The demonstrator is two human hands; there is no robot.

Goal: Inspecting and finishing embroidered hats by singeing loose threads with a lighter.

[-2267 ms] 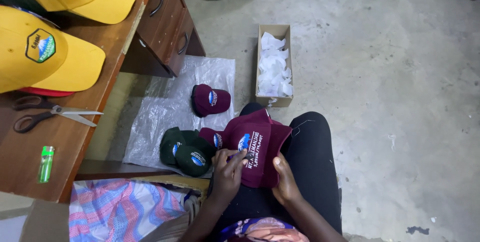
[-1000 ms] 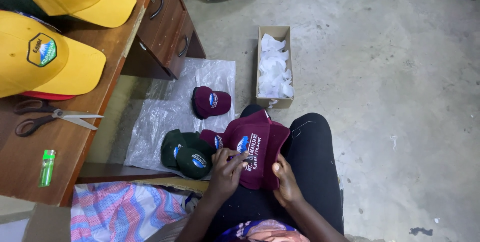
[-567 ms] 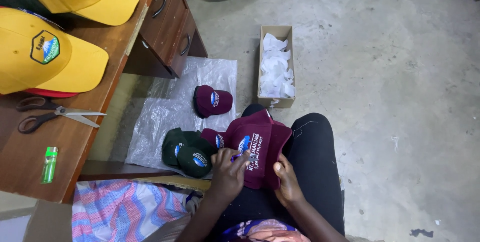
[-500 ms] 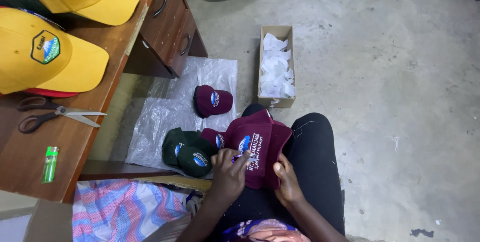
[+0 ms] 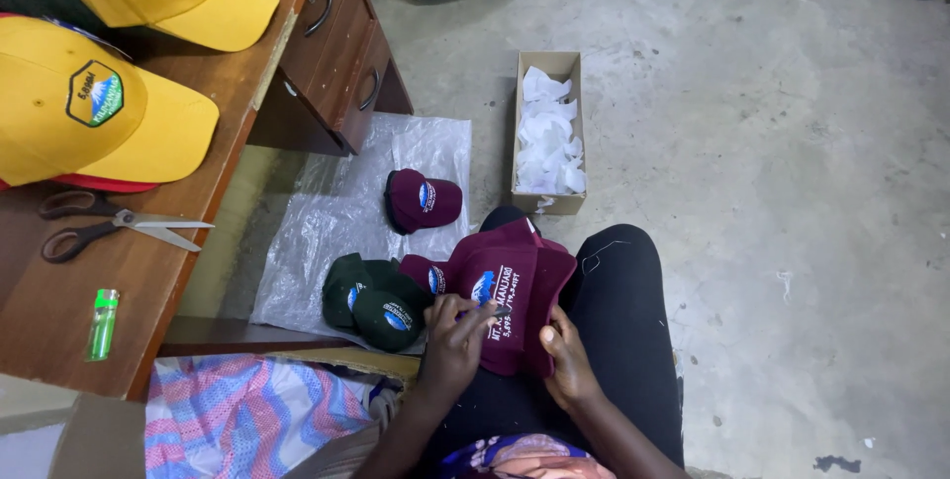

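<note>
I see the maroon embroidered cloth cap resting on my lap. My left hand is closed around a small dark tool pressed against its front; my right hand pinches its lower edge.

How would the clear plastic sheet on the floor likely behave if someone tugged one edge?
The clear plastic sheet looks thin and crinkled, so it would probably bunch up rather than slide flat. It seems very light, yet the maroon cap and dark green caps lying on it may pin it or get dragged along.
</note>
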